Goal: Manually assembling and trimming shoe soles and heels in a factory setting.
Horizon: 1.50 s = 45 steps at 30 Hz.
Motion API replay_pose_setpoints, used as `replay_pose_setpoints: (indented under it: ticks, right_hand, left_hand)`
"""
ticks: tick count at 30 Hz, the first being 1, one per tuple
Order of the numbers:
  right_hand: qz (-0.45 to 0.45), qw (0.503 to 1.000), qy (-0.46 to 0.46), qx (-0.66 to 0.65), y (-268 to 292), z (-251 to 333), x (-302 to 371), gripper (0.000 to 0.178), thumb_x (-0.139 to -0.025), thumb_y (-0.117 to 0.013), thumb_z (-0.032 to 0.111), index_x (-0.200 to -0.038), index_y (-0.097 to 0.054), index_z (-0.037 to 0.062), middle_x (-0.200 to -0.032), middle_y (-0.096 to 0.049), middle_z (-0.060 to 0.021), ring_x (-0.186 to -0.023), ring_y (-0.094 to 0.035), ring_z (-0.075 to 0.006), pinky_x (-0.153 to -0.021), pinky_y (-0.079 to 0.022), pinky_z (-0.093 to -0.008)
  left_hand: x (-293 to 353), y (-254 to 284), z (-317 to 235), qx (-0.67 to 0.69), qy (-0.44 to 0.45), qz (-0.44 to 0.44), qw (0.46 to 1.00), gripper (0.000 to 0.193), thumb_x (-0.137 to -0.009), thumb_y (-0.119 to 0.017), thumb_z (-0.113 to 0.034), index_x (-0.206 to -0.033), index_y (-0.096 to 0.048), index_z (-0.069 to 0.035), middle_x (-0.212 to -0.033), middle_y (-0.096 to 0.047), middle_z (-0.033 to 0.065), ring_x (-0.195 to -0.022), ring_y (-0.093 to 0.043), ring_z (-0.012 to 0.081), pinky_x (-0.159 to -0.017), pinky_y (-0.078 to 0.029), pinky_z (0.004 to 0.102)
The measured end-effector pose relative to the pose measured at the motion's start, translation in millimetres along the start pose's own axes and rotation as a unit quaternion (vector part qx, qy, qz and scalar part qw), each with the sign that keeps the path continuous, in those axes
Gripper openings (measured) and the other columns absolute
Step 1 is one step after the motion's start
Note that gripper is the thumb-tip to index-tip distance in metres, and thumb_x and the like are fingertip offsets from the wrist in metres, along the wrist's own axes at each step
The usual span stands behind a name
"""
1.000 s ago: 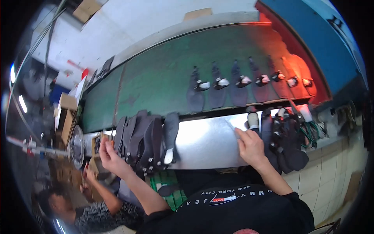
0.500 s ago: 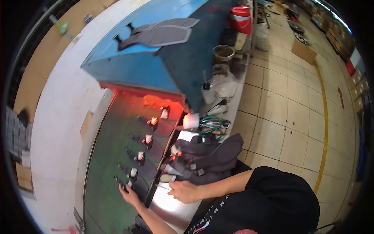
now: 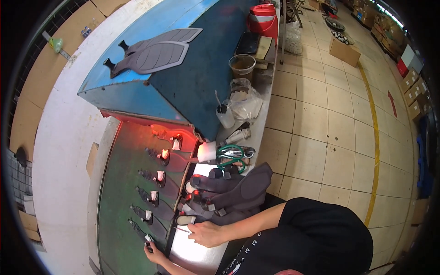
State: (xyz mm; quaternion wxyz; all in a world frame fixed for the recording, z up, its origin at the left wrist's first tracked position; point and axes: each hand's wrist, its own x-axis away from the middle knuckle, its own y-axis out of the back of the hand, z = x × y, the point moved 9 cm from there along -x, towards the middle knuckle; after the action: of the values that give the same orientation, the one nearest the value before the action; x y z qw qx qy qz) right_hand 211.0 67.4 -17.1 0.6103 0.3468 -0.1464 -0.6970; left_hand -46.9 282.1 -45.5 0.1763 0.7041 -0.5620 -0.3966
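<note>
On a green belt lies a row of dark, flat, sole-shaped pieces (image 3: 162, 208), several of them with a white patch and a small raised dark part. My left hand (image 3: 156, 255) is at the nearest dark piece (image 3: 158, 229), its fingers closed around the raised part beside the white patch. Over the metal ledge, my right hand (image 3: 208, 233) is closed on a thin stick-like tool (image 3: 183, 229) that points left toward the belt. Just above that tool rests an oval, pale-topped container (image 3: 186, 220). Larger dark padded pieces (image 3: 243, 190) are heaped beyond my right hand.
A blue hood (image 3: 137, 98) with a glowing red opening covers the belt's far end; two grey fin-shaped pieces (image 3: 160, 57) lie on it. Along the ledge are green-handled scissors (image 3: 231, 158), a white bottle (image 3: 224, 117), a tub (image 3: 242, 66) and a red cooler (image 3: 262, 20). Tiled floor lies right.
The whole view has shifted, so the scene sits further left. My left hand has slid nearer along the belt with its piece, whose flat part shows more. My right hand keeps its grip on the stick-like tool.
</note>
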Motion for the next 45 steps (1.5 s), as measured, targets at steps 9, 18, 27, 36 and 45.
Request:
replay_pose_setpoints:
  ticks: [9, 18, 27, 36, 45]
  right_hand:
    - [-0.020, 1.000, 0.004, 0.018, 2, 8, -3, 0.025, -0.075, -0.066, 0.026, -0.097, -0.065, 0.0127, -0.091, -0.055, -0.0078, -0.081, -0.061, -0.0258, -0.066, -0.051, -0.0379]
    - [0.070, 0.838, -0.093, -0.532, 5, 57, -19, 0.036, -0.084, -0.067, 0.023, -0.108, -0.055, -0.0015, -0.114, -0.056, -0.0120, -0.102, -0.054, -0.0190, -0.089, -0.042, -0.0340]
    - [0.090, 0.763, -0.141, -0.624, -25, 124, -36, 0.039, -0.075, -0.068, 0.011, -0.108, -0.054, -0.0025, -0.097, -0.060, -0.0115, -0.095, -0.059, -0.0234, -0.093, -0.043, -0.0368]
    - [0.134, 0.961, 0.019, -0.243, 2, 165, -23, 0.032, -0.066, -0.073, 0.004, -0.083, -0.046, 0.0036, -0.081, -0.046, -0.0047, -0.075, -0.045, -0.0143, -0.070, -0.037, -0.0235]
    - [0.144, 0.938, -0.083, -0.303, -19, 173, -14, 0.047, -0.065, -0.077, 0.004, -0.107, -0.059, -0.0021, -0.093, -0.063, -0.0105, -0.083, -0.060, -0.0192, -0.079, -0.047, -0.0283]
  left_hand:
    - [39, 54, -35, 0.270, 0.053, -0.150, 0.950, 0.029, -0.083, -0.065, -0.003, -0.108, -0.058, 0.008, -0.104, -0.059, 0.0131, -0.088, -0.059, 0.0190, -0.080, -0.050, 0.0314]
    - [173, 56, -98, 0.619, 0.356, 0.138, 0.686, 0.025, -0.077, -0.070, -0.005, -0.101, -0.064, -0.006, -0.095, -0.063, -0.0003, -0.087, -0.058, 0.0103, -0.082, -0.045, 0.0242]
    - [199, 93, -89, 0.724, 0.290, 0.211, 0.590, 0.022, -0.080, -0.065, 0.001, -0.102, -0.064, -0.003, -0.116, -0.060, 0.0070, -0.101, -0.057, 0.0131, -0.089, -0.046, 0.0288]
    - [191, 113, -68, 0.687, 0.262, 0.212, 0.644, 0.031, -0.083, -0.061, 0.003, -0.114, -0.061, -0.001, -0.111, -0.063, 0.0080, -0.091, -0.061, 0.0107, -0.074, -0.056, 0.0254]
    - [184, 139, -61, 0.701, 0.220, 0.174, 0.655, 0.032, -0.079, -0.064, 0.003, -0.111, -0.060, 0.000, -0.115, -0.061, 0.0128, -0.094, -0.061, 0.0139, -0.077, -0.055, 0.0280]
